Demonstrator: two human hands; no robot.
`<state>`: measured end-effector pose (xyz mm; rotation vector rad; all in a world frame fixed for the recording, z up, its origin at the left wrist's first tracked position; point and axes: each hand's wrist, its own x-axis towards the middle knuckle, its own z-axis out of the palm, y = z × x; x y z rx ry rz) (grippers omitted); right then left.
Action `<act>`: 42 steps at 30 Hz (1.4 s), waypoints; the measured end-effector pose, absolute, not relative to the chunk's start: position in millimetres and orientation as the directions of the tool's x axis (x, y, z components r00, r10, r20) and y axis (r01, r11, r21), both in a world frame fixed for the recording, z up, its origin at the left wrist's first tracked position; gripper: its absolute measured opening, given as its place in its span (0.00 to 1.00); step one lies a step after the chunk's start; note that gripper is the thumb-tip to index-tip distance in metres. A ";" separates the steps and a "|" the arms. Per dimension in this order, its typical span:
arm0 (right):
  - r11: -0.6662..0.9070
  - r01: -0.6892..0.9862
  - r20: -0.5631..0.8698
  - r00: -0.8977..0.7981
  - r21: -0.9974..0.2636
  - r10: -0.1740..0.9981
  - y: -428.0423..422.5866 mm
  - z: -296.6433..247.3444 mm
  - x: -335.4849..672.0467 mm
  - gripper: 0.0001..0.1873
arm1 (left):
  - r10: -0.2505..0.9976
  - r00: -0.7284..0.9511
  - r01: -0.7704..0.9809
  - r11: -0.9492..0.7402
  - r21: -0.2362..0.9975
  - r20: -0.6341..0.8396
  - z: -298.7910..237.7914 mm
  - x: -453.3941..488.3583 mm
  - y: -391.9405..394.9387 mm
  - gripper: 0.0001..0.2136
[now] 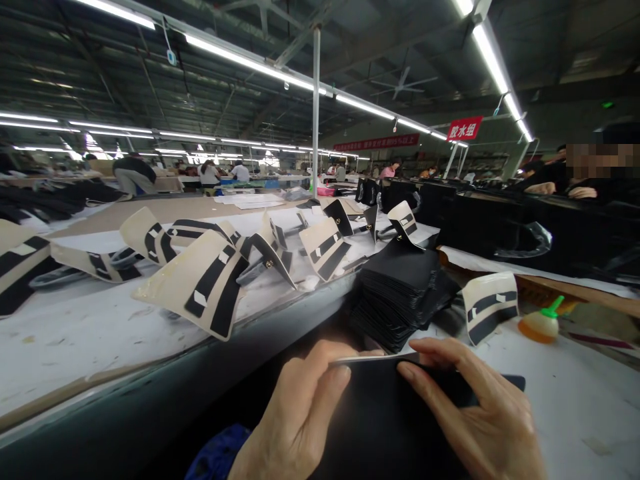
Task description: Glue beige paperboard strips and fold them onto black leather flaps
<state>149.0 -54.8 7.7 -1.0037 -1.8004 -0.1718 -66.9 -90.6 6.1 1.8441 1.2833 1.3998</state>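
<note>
Between my hands is a black leather-like panel [373, 413] with a pale edge along its top. My left hand [300, 407] pinches that edge on the left, thumb in front and fingers behind. On the right side, the thumb of my right hand [475, 400] presses the front face while its fingers reach over the top edge. A stack of black panels [400, 287] stands just beyond my hands. To its right, a cream panel with black strips [490, 307] is propped up, next to a glue bottle [543, 323] with a green nozzle and amber contents.
Several curved cream-and-black panels [200, 283] lie over the long white-covered table [100, 340] on the left. Black bags [490, 220] line the right-hand bench, with a person [560, 177] behind them. Other people work farther back. A metal post [316, 113] rises mid-table.
</note>
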 end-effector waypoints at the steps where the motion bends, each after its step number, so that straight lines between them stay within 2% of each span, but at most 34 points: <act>1: 0.635 0.692 0.813 -0.119 -0.344 0.570 -54.4 7.2 149.3 0.08 | 0.881 0.040 0.392 -0.448 0.803 0.472 4.5 -66.7 -90.9 0.15; 8: 0.582 0.663 0.693 -0.130 -0.471 0.709 -48.9 4.4 157.7 0.09 | 0.819 0.060 0.482 -0.524 0.702 0.571 -1.9 -65.8 -93.9 0.15; 13: 0.543 0.664 0.670 -0.085 -0.514 0.738 -47.5 6.6 161.8 0.09 | 0.712 0.091 0.486 -0.642 0.593 0.696 -2.6 -66.3 -95.2 0.16; 17: 0.561 0.692 0.672 -0.148 -0.453 0.725 -48.3 13.4 163.7 0.08 | 0.668 0.142 0.492 -0.688 0.533 0.730 -3.7 -68.8 -95.3 0.24; 23: 0.635 0.707 0.626 -0.349 -0.312 0.697 -44.6 17.5 159.7 0.13 | 0.585 0.391 0.464 -0.792 0.397 0.710 -10.7 -76.6 -85.1 0.28; 25: 0.610 0.745 0.632 -0.340 -0.272 0.697 -39.2 12.9 158.2 0.14 | 0.628 0.362 0.495 -0.755 0.429 0.688 -12.4 -76.8 -78.2 0.23; 28: 0.495 0.824 0.679 -0.198 -0.275 0.707 -31.4 2.2 164.5 0.18 | 0.759 0.216 0.497 -0.627 0.600 0.614 -11.8 -77.9 -69.3 0.13; 30: 0.417 0.855 0.719 -0.077 -0.308 0.691 -30.4 -5.6 176.8 0.26 | 0.803 0.119 0.459 -0.566 0.685 0.584 -9.6 -81.8 -66.7 0.12; 32: 0.371 0.854 0.754 0.038 -0.366 0.656 -34.4 -13.5 193.9 0.30 | 0.794 0.055 0.433 -0.566 0.702 0.606 -6.5 -87.7 -67.3 0.12; 34: 0.327 0.822 0.754 0.177 -0.467 0.633 -42.4 -21.7 212.4 0.30 | 0.756 0.002 0.424 -0.593 0.684 0.654 -2.8 -93.2 -70.3 0.10; 37: 0.218 0.716 0.646 0.401 -0.664 0.650 -54.7 -34.2 234.4 0.28 | 0.697 -0.052 0.424 -0.633 0.648 0.715 3.2 -96.0 -76.4 0.08; 39: 0.200 0.616 0.549 0.449 -0.762 0.705 -58.5 -41.3 241.6 0.25 | 0.675 -0.080 0.423 -0.643 0.638 0.733 6.4 -94.4 -79.8 0.08; 42: 0.319 0.449 0.507 0.398 -0.835 0.765 -54.9 -48.6 241.8 0.24 | 0.652 -0.133 0.422 -0.644 0.638 0.747 7.0 -92.3 -82.9 0.09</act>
